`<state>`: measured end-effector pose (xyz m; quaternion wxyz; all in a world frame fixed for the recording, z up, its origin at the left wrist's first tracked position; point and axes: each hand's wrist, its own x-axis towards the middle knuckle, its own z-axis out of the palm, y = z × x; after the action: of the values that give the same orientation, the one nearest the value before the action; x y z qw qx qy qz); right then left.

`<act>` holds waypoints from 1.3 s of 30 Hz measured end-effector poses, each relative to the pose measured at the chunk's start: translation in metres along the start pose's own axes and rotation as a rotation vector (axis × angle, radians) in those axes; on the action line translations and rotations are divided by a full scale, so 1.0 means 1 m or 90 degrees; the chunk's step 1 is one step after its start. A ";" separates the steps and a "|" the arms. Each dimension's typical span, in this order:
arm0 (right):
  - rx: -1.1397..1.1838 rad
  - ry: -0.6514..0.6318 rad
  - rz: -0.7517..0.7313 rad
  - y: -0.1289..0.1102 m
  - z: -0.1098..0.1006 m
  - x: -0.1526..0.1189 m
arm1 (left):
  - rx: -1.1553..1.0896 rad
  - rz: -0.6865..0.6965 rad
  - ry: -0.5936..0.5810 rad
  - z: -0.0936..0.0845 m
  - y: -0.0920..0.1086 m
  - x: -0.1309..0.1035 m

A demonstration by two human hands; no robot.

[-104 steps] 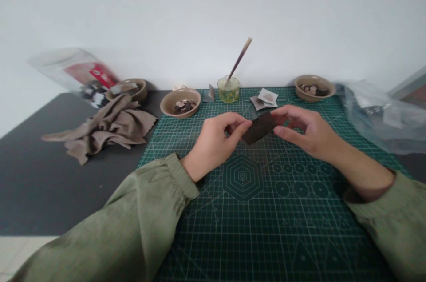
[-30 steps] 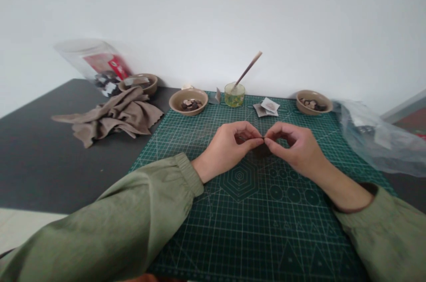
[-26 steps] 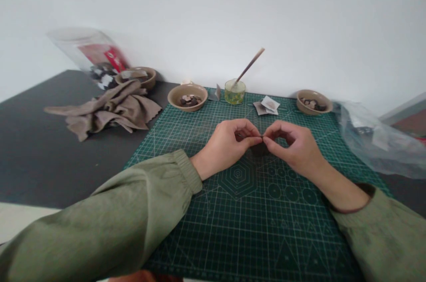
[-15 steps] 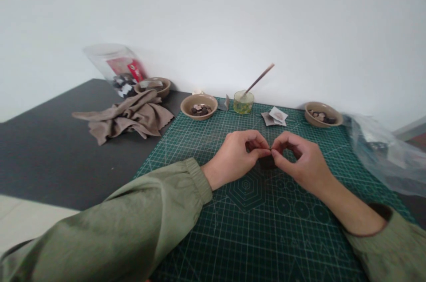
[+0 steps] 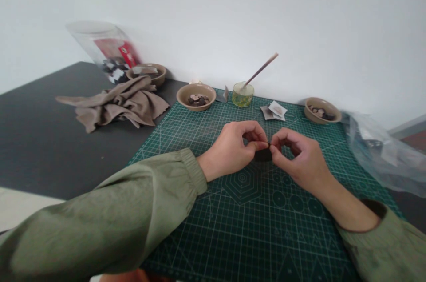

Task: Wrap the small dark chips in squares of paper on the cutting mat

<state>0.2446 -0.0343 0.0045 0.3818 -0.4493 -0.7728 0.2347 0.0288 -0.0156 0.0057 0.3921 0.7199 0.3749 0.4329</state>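
While both hands meet over the mat (image 5: 213,228), left hand (image 5: 237,148) and right hand (image 5: 301,157) — fingertips pinched closed — grip the top edge of the dark piece (image 5: 262,155). Cup (image 5: 242,97) beyond, brush (image 5: 262,69) leaning inside.

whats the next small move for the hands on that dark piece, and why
I'd probably ease the right hand slightly aside while the left hand pinches the dark piece: the fingertips nearly meet at its top edge and partly hide it, so a small gap might show how that edge sits.
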 end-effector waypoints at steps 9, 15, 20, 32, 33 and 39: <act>-0.077 0.007 -0.028 0.001 -0.003 -0.002 | -0.053 -0.014 -0.013 0.000 0.001 0.000; -0.094 0.034 -0.032 0.011 -0.003 -0.004 | -0.058 -0.036 -0.044 -0.003 -0.001 0.002; -0.100 0.035 -0.045 0.009 0.000 -0.005 | -0.079 -0.036 -0.042 0.000 -0.002 0.000; -0.100 0.038 -0.083 -0.001 0.003 -0.003 | -0.044 0.020 0.049 0.001 0.002 -0.003; -0.098 0.037 -0.083 -0.001 0.003 -0.002 | -0.043 0.026 0.053 0.001 0.002 -0.003; -0.080 0.048 -0.084 -0.001 0.003 -0.001 | -0.065 0.049 0.069 -0.002 -0.002 0.000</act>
<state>0.2425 -0.0357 0.0029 0.3965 -0.4289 -0.7991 0.1428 0.0268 -0.0138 0.0042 0.3905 0.6883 0.3452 0.5045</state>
